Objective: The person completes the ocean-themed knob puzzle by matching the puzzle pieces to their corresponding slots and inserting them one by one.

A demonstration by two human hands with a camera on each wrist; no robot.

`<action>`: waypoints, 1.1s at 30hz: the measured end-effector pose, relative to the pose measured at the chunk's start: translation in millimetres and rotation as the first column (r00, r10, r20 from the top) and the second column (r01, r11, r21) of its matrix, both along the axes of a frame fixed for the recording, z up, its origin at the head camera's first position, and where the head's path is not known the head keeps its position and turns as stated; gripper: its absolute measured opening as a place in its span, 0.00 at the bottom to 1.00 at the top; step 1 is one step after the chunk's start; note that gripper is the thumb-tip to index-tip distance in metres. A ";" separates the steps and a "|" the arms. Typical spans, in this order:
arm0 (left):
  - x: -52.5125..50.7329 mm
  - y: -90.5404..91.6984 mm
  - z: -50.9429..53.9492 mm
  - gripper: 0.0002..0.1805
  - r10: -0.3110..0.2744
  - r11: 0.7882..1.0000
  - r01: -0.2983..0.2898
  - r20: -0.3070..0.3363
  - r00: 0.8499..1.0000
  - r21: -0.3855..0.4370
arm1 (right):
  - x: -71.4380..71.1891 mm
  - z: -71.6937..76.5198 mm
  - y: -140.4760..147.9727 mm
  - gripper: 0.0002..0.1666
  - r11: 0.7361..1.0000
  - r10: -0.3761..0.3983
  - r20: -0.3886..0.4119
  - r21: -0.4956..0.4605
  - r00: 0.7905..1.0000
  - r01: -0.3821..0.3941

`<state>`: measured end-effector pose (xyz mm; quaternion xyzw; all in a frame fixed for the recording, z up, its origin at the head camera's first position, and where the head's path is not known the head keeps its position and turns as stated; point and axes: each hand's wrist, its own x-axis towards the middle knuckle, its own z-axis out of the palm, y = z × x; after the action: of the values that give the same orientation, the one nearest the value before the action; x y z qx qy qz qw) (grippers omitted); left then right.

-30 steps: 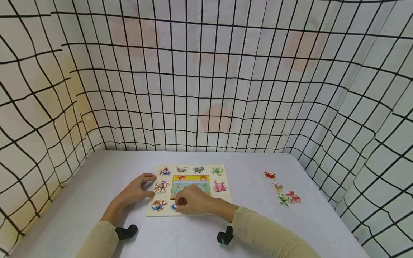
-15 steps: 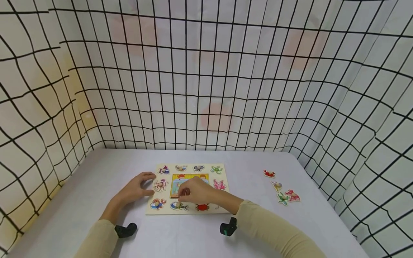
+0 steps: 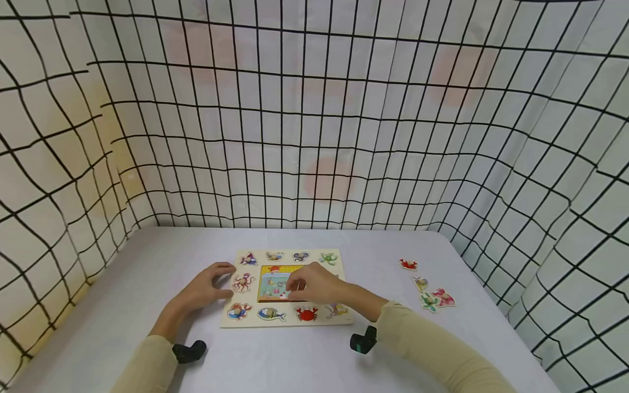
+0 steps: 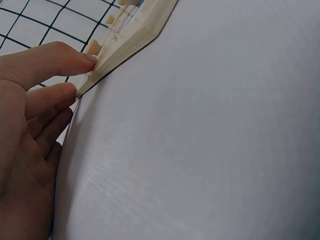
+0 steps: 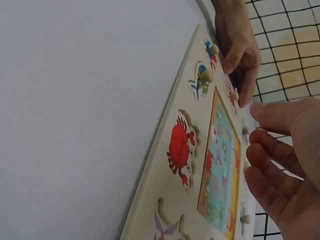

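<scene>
Perhaps the puzzle board (image 3: 291,318) below the half-open, empty right hand (image 3: 316,284) could skid if bumped, since the loosely spread left hand (image 3: 202,288) merely touches its edge.

The person wears a top with long sleeves in a plain, pale khaki-beige cloth. The left sleeve (image 3: 147,364) looks fairly smooth, while the right sleeve (image 3: 432,349) shows soft creases along the forearm; both end short of the wrist. Beside each cuff sits a small black unit. The left unit (image 3: 190,352) has a short body with a rounded, knob-like end. The right unit (image 3: 363,340) looks blockier and angular, with a small green mark (image 3: 360,347) low on its face. Both the left grip (image 3: 206,287) and the right grip (image 3: 315,284) are bare.
</scene>
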<state>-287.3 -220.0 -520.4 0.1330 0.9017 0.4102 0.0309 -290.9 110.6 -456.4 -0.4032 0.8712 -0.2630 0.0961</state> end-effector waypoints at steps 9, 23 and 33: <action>1.0 -0.4 0.3 0.37 0.006 1.000 -0.006 0.004 1.000 0.001 | -4.9 7.3 31.7 0.06 0.999 -0.044 0.001 -0.024 0.999 0.044; -1.7 0.0 -0.8 0.38 0.003 1.000 -0.003 0.006 1.000 -0.016 | -6.2 4.6 78.2 0.05 0.982 -0.186 0.007 -0.023 0.983 0.186; -1.5 -0.6 0.6 0.38 -0.009 1.000 0.008 -0.001 1.000 -0.016 | -10.8 8.2 111.3 0.07 0.978 -0.210 -0.019 -0.029 0.978 0.209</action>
<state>-288.8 -220.6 -519.8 0.1369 0.9043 0.4030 0.0330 -301.7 221.9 -448.3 -0.3134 0.9062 -0.2789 0.0531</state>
